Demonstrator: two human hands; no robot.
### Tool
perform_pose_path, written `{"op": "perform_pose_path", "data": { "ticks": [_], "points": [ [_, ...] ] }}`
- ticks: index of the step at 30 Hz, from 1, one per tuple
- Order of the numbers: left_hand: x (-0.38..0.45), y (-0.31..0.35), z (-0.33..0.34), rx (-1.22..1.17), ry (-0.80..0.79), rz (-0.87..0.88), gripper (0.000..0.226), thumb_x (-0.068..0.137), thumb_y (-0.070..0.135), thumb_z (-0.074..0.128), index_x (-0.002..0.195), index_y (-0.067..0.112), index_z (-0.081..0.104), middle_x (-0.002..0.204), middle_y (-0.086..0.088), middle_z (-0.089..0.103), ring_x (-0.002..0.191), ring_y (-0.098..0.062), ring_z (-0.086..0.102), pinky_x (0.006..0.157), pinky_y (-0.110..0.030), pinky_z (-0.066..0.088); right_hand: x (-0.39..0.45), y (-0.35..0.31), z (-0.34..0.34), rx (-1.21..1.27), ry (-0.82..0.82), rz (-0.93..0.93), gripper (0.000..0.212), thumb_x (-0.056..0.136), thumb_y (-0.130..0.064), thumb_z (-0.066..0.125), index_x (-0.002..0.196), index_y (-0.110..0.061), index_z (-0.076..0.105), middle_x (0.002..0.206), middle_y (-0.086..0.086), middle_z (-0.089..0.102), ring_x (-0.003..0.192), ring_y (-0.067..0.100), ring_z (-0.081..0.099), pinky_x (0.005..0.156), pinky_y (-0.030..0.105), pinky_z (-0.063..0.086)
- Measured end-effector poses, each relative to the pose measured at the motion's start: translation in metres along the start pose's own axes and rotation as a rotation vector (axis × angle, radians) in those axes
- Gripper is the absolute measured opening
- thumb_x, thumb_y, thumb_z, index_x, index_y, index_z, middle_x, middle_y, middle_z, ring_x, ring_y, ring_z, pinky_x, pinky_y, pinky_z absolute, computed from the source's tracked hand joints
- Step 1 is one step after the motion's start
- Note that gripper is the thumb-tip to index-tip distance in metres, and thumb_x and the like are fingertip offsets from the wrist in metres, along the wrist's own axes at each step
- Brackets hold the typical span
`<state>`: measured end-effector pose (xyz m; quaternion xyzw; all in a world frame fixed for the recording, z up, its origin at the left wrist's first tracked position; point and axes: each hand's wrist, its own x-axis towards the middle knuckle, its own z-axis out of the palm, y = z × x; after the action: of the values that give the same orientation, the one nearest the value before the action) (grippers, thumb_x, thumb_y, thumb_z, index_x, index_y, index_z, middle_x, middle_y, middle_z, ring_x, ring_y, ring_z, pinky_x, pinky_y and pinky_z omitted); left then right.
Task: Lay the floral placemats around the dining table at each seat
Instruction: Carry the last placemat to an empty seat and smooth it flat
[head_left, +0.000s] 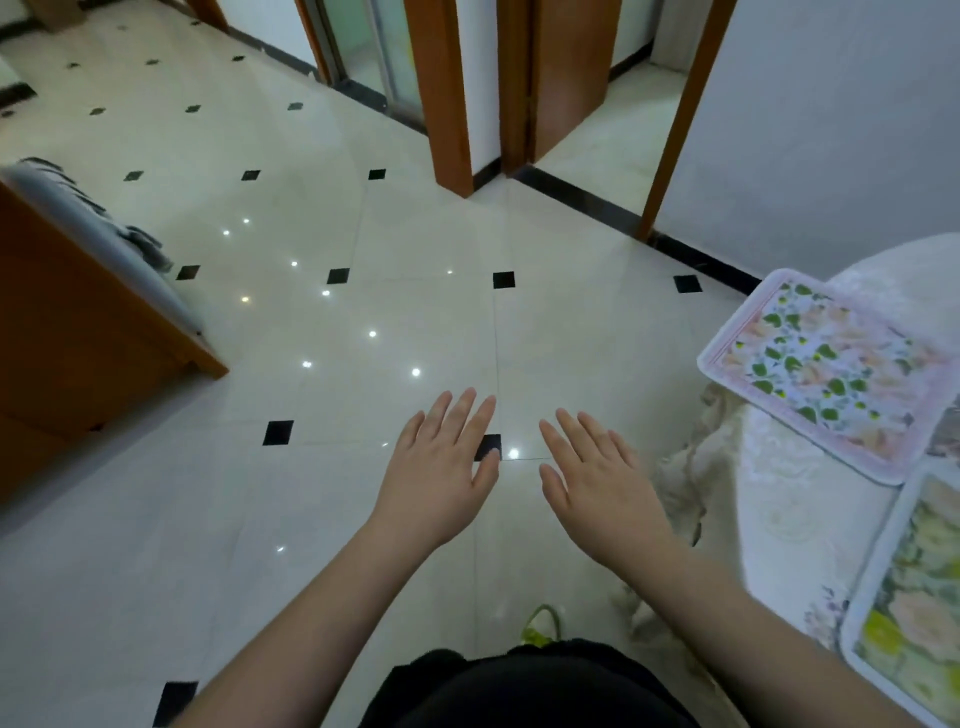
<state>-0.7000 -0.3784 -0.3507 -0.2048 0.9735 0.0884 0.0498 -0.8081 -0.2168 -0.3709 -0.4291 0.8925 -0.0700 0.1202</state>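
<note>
two floral mats lie on the counter (810, 499) at the right edge of view: one mat (826, 369) at about three o'clock, its near corner reaching the counter's rim, and a second mat (904, 597) at about four o'clock, cut off by the frame. the two sit just beside each other, corners close; whether they touch i cannot tell.

both hands hang over the floor at about six o'clock, away from the mats. the left hand (441, 467) and right hand (597, 478) have fingers straight and spread, each grip apart and holding nothing.

risk, as i judge it: the first mat's corner sits at the rim, so a brush from the right arm or a tug on the lacy cloth (779, 467) could slide it off. the cloth hangs in loose folds at the edge and could snag a hand or hip. no spare mat is in hand, so any remaining seat needs one fetched.

the floor (363, 312) is glossy pale tile with small black diamonds, reflecting ceiling lights. a wooden seat (78, 332) with a grey cushion stands at nine o'clock. wood-framed doorways (447, 93) open at twelve, a white wall at two.
</note>
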Motion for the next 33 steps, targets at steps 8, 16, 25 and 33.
{"op": "perform_pose_path", "data": {
  "ticks": [8,16,25,33],
  "points": [
    [0.095,0.014,-0.002,0.011,-0.074,0.149,0.074,0.086,0.058,-0.006,0.156,0.036,-0.001,0.166,0.007,0.0,0.153,-0.016,-0.003,0.121,-0.036,0.001,0.054,0.049,-0.016,0.035,0.063,0.199,0.064,0.095,-0.046,0.017,0.146,-0.019,0.045,0.152,0.005,0.043,0.14,0.028,0.039,0.111,0.046,0.033],
    [0.22,0.001,-0.01,0.009,-0.07,0.282,0.075,0.087,0.057,-0.005,0.157,0.031,0.003,0.166,0.006,0.002,0.153,-0.017,-0.001,0.123,-0.039,0.004,0.142,0.082,-0.032,0.049,0.106,0.299,0.072,0.091,-0.049,0.006,0.153,-0.021,0.03,0.16,0.002,0.027,0.148,0.024,0.023,0.117,0.043,0.021],
    [0.349,-0.027,-0.044,0.093,-0.036,0.436,0.074,0.088,0.056,-0.006,0.158,0.03,0.004,0.166,0.003,0.003,0.153,-0.019,-0.001,0.122,-0.04,0.0,0.249,0.108,-0.076,0.04,0.199,0.479,0.073,0.089,-0.048,0.004,0.153,-0.023,0.027,0.16,0.0,0.026,0.148,0.021,0.021,0.117,0.04,0.019],
    [0.444,0.023,-0.053,0.054,-0.072,0.593,0.079,0.084,0.057,-0.011,0.157,0.03,0.0,0.166,0.004,0.001,0.153,-0.017,-0.004,0.122,-0.04,0.0,0.281,0.153,-0.086,0.065,0.221,0.651,0.065,0.093,-0.044,0.015,0.149,-0.019,0.038,0.156,0.003,0.036,0.144,0.024,0.031,0.113,0.044,0.029]
  ]
}}
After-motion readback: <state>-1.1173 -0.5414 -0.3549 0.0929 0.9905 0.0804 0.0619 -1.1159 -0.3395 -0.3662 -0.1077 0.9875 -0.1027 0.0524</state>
